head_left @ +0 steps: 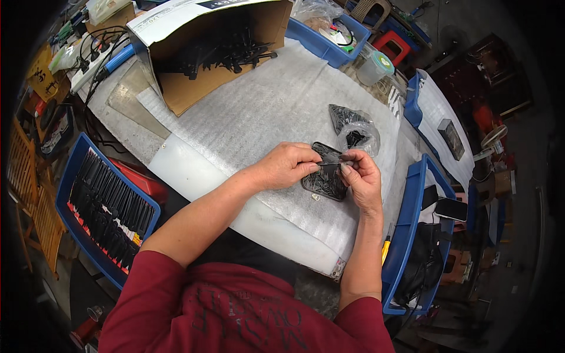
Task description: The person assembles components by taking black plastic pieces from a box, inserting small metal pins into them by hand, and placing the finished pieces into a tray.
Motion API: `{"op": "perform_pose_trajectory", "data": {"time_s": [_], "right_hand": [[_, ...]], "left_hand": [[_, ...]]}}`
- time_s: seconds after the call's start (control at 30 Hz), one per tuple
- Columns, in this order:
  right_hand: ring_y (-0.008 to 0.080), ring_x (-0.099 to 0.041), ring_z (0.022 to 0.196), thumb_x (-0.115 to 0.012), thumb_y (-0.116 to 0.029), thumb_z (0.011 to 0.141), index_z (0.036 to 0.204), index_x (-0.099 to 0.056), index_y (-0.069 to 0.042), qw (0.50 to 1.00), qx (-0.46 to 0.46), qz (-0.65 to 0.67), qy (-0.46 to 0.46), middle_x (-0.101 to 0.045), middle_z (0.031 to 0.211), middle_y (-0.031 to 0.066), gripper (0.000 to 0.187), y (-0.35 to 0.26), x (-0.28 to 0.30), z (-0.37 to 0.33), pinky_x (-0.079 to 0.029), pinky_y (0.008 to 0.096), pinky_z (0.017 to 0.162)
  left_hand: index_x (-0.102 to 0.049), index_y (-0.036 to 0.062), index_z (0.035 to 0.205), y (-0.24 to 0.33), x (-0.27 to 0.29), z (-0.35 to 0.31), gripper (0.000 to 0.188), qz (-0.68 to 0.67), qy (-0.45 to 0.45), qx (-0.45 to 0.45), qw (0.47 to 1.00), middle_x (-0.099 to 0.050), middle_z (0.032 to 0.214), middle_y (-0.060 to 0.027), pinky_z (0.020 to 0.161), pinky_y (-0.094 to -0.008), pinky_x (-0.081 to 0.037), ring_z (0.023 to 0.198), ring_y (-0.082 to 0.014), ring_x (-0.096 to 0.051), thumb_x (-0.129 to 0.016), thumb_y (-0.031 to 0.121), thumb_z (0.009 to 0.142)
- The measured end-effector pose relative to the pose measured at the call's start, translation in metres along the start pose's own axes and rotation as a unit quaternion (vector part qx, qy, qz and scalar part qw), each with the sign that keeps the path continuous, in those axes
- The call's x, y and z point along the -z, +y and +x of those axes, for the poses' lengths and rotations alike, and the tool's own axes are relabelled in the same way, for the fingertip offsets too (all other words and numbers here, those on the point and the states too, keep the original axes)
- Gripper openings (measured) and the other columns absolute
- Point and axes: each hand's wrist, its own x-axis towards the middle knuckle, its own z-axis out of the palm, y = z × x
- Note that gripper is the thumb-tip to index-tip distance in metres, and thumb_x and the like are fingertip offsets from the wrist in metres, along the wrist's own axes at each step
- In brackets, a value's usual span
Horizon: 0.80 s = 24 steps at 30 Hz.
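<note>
Apparently, the left hand (289, 165) and right hand (361, 178) pinch a thin dark piece (330, 164) right of centre; a loosened pinch could drop it among the tray (344, 199)'s small parts (327, 183).

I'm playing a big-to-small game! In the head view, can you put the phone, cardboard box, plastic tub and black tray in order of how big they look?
1. Cardboard box, easily the largest
2. Black tray, though partly covered
3. Plastic tub
4. Phone, the smallest
</note>
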Motion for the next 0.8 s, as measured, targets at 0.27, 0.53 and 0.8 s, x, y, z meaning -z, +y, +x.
{"op": "perform_pose_trajectory", "data": {"time_s": [0.27, 0.53, 0.8], "right_hand": [[0.0020, -0.045, 0.066, -0.053, 0.000, 0.079, 0.098, -0.050, -0.001, 1.000, -0.008, 0.003, -0.014, -0.051, 0.079, -0.0019, 0.019, -0.0030, 0.0023, -0.0007, -0.035, 0.0133, 0.055], [0.0042, -0.047, 0.073, -0.052, 0.001, 0.078, 0.098, -0.049, 0.000, 0.999, -0.020, -0.021, -0.028, -0.051, 0.086, -0.0003, 0.020, -0.0011, 0.0037, -0.0013, -0.039, 0.0166, 0.066], [0.0055, -0.049, 0.078, -0.052, 0.002, 0.077, 0.100, -0.049, 0.002, 0.997, -0.021, -0.058, -0.036, -0.051, 0.088, 0.0008, 0.022, -0.0046, -0.0035, -0.0012, -0.041, 0.0179, 0.070]], "left_hand": [[-0.060, 0.0006, 0.083, -0.0003, 0.0005, -0.0007, 0.012, 0.003, -0.003, -0.001, 1.000, -0.054, 0.066, -0.0074, 0.054, -0.0287, -0.041, 0.060, -0.0186, -0.052, -0.059, 0.008, 0.073], [-0.060, 0.0009, 0.083, -0.0014, 0.0000, -0.0016, 0.012, 0.017, -0.018, -0.016, 1.000, -0.055, 0.068, -0.0084, 0.054, -0.0303, -0.042, 0.060, -0.0212, -0.054, -0.059, 0.008, 0.073], [-0.059, 0.0010, 0.083, -0.0052, -0.0034, -0.0043, 0.013, 0.034, -0.023, -0.028, 0.999, -0.054, 0.068, -0.0101, 0.055, -0.0327, -0.042, 0.061, -0.0242, -0.054, -0.059, 0.008, 0.072]]}}
